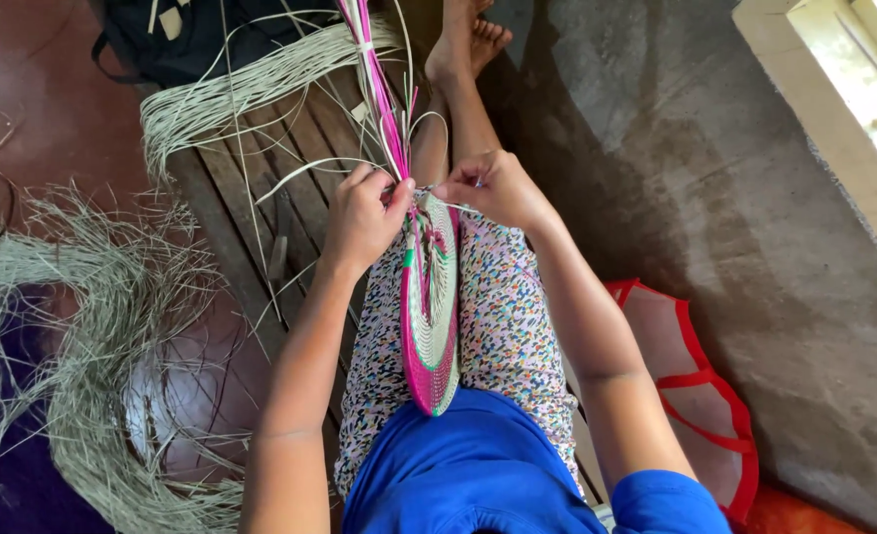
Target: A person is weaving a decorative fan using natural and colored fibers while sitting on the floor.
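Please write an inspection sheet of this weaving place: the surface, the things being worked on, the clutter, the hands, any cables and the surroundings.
Surface: wooden slat bench over a dark red floor.
Job's things: round woven disc, pink, green and pale, standing on edge on the lap; pink strands run up from its top edge.
Clutter: pale fibre bundle on the bench; loose grass heap on the floor.
Hands: left hand and right hand both pinch strands at the disc's top edge.
Cables: nothing seen.
Surroundings: grey concrete wall; bright window frame; red-trimmed mesh item; dark bag.
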